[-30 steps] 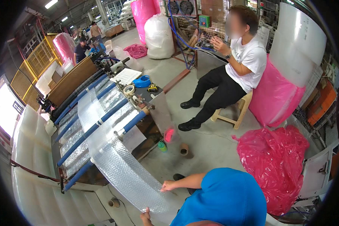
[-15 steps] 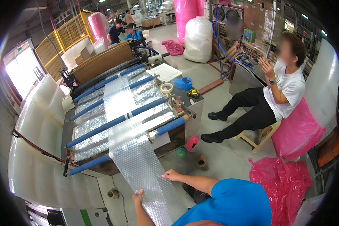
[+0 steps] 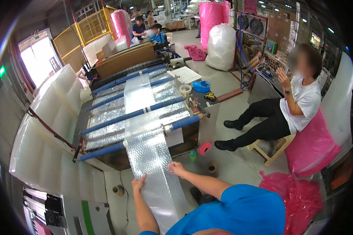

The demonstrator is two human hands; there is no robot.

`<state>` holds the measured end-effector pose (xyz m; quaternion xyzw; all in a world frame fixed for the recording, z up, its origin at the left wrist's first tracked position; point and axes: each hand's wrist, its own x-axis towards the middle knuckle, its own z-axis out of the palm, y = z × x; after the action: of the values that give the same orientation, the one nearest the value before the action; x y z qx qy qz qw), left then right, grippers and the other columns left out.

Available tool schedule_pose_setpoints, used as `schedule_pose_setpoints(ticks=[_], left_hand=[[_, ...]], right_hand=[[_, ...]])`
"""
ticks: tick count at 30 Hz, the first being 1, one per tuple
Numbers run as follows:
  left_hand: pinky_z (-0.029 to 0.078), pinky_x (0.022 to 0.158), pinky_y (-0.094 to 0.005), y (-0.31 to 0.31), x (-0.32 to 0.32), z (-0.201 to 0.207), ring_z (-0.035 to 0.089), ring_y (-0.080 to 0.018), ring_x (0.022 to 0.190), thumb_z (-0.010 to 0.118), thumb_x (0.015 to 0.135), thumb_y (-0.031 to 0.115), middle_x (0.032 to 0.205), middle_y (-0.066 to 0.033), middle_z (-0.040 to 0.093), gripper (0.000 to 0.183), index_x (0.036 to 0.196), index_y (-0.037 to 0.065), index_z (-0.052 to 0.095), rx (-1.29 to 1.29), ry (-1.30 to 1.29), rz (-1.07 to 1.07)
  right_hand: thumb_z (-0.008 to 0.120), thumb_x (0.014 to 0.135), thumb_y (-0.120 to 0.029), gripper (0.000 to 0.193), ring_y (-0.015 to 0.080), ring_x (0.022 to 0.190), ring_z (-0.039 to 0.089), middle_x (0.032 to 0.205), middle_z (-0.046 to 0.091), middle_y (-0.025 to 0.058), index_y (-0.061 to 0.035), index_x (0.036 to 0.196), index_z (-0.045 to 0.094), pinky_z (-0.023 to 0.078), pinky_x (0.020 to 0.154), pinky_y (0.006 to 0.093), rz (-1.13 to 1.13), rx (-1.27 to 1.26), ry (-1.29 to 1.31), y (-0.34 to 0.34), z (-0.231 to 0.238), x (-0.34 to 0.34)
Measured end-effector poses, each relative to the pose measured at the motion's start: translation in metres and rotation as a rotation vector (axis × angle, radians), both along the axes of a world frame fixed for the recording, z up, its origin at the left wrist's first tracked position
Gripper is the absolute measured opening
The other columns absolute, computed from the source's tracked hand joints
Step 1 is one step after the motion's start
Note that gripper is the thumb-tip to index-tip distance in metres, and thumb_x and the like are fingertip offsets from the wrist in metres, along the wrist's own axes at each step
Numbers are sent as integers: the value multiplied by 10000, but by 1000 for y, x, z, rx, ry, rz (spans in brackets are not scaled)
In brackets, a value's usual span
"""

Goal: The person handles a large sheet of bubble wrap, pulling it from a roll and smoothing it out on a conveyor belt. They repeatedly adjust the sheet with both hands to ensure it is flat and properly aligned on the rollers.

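Observation:
A long strip of clear bubble wrap [image 3: 151, 154] comes off the rollers of a machine and hangs down toward me. My left hand [image 3: 139, 182] is closed on its left edge, with the thumb side up. On the opposite edge, a little farther up, my right hand [image 3: 177, 169] pinches the film with bent fingers. Between the hands the strip is stretched fairly flat, and its lower end passes under my body, out of sight. Just beyond my hands is the front blue roller [image 3: 102, 152], which the strip passes.
The machine bed [image 3: 106, 135] carries silvery film under several blue rollers. Tape rolls [image 3: 185, 89] and a tape measure [image 3: 210, 96] lie at its right corner. A person in white [image 3: 302, 98] sits on a stool at right. Pink film [image 3: 292, 196] and cardboard tubes [image 3: 118, 190] lie on the floor.
The view has shifted, so the machine sits lower right of its former place at the top. Both my hands have moved slightly up the strip's direction toward the machine, still holding its edges.

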<state>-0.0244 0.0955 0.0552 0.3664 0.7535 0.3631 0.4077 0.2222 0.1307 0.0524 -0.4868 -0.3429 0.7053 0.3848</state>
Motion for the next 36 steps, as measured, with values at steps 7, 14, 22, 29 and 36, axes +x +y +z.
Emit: schedule_pose_setpoints(ticks=[7,14,22,29,36], left_hand=[[443,597,-319,-154,0,-49,556,-215,663,664,511,521,730,-158,569,700,860,-72,534,-473,18,-128],[443,607,-322,-229,38,-8,559,-219,635,669,574,402,689,-155,572,611,911,-80,501,-17,114,140],[410,714,-319,-244,28,22,547,-258,806,633,626,330,856,-188,560,501,925,-52,508,177,196,97],[413,647,-311,-253,37,37,556,-217,710,612,658,290,772,-159,578,416,887,-45,519,259,157,199],[419,634,-303,-252,42,65,543,-178,689,641,640,291,804,-112,579,431,896,-37,528,127,4,215]], right_hand=[[549,750,-252,276,128,669,550,795,574,67,-22,899,513,430,544,232,209,-168,-174,-142,-52,4],[588,710,-249,277,113,586,531,712,573,68,-9,838,537,431,510,238,235,-66,-255,-163,-51,20],[530,769,-223,185,86,570,493,689,518,6,-53,836,509,375,460,201,189,-4,-112,-186,-26,21],[510,777,-287,233,71,554,460,633,485,-3,-54,772,507,365,467,204,163,70,-47,-200,26,23],[497,787,-270,232,68,572,438,643,484,-7,-41,752,507,359,497,206,213,146,-91,-204,28,25]])
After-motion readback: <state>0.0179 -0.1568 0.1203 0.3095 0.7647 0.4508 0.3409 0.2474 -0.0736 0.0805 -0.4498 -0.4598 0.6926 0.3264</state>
